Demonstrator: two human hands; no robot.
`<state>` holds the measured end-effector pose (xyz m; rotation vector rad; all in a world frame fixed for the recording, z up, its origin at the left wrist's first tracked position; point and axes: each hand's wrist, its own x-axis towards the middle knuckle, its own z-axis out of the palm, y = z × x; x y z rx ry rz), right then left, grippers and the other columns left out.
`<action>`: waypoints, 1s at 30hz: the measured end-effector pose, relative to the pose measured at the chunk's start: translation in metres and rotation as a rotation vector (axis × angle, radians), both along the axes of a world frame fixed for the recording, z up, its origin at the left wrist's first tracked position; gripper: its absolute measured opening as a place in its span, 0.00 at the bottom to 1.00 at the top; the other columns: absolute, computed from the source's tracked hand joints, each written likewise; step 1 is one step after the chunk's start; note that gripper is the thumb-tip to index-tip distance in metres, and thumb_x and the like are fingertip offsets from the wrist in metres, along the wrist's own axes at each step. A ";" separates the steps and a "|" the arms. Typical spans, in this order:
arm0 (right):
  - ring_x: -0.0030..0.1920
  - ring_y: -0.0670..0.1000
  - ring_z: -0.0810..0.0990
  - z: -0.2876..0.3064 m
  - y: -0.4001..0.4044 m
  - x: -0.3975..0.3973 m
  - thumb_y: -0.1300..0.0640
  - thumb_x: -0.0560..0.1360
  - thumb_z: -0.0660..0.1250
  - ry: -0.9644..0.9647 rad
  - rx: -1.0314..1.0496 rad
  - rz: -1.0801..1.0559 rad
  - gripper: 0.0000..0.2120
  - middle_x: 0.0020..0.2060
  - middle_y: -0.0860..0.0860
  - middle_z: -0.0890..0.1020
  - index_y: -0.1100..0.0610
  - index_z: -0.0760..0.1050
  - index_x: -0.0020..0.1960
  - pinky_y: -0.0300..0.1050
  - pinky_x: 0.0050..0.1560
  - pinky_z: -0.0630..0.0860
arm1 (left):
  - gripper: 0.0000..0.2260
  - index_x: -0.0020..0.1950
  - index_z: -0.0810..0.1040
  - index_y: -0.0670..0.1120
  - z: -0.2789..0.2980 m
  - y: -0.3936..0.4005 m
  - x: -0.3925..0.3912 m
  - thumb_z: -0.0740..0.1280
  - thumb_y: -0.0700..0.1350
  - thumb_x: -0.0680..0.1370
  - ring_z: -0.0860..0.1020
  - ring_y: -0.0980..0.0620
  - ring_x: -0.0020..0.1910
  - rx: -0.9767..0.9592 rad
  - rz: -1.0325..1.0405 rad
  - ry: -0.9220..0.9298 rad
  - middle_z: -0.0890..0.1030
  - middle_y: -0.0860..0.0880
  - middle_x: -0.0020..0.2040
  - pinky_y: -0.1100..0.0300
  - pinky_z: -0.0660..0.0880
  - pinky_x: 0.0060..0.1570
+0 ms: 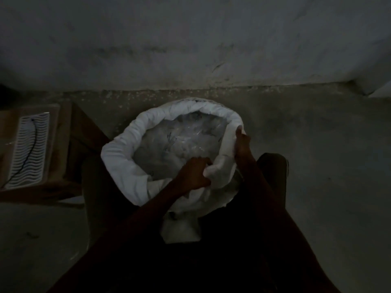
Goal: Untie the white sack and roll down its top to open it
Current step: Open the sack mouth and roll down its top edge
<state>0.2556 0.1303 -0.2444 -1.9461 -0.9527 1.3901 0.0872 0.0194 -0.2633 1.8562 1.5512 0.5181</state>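
Note:
The white sack (124,157) stands open on the floor in front of me, its top rolled down into a thick rim. Inside lies crinkled clear plastic (182,140) over pale contents. My left hand (193,173) grips the rolled rim at the near right side, fingers curled into the cloth. A little farther along the right side, my right hand (242,142) holds the same rim, thumb over its top edge. The scene is very dim.
A wooden stool or low table (69,144) stands left of the sack, bearing a white ribbed panel (29,149) with a dark cord. A stained wall (190,39) rises just behind the sack. Bare concrete floor (328,155) lies to the right.

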 end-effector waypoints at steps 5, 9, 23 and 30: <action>0.72 0.61 0.64 0.007 -0.084 -0.021 0.26 0.66 0.64 -0.197 -0.097 -0.244 0.51 0.74 0.58 0.62 0.57 0.55 0.76 0.59 0.70 0.65 | 0.17 0.50 0.81 0.45 0.005 0.013 -0.006 0.78 0.44 0.63 0.80 0.60 0.36 0.117 0.249 -0.177 0.83 0.53 0.39 0.65 0.76 0.38; 0.60 0.60 0.77 -0.003 -0.114 -0.030 0.33 0.65 0.73 0.418 -0.148 -0.351 0.44 0.65 0.54 0.73 0.52 0.62 0.72 0.59 0.55 0.80 | 0.18 0.52 0.81 0.44 0.002 0.012 -0.007 0.77 0.42 0.64 0.82 0.55 0.40 0.168 0.200 -0.159 0.85 0.49 0.43 0.64 0.77 0.40; 0.55 0.61 0.79 0.024 -0.121 -0.007 0.53 0.70 0.62 0.895 -0.064 -0.356 0.27 0.56 0.61 0.79 0.65 0.71 0.66 0.55 0.60 0.73 | 0.30 0.70 0.70 0.48 0.019 -0.060 -0.001 0.71 0.58 0.71 0.76 0.56 0.59 0.240 -0.048 0.157 0.77 0.52 0.64 0.58 0.73 0.60; 0.48 0.59 0.79 0.033 -0.149 0.012 0.55 0.78 0.50 1.044 0.081 -0.375 0.21 0.48 0.59 0.81 0.62 0.77 0.59 0.56 0.62 0.70 | 0.19 0.51 0.80 0.43 0.025 -0.102 0.013 0.75 0.46 0.63 0.81 0.47 0.34 0.547 -0.014 0.522 0.82 0.46 0.40 0.57 0.75 0.29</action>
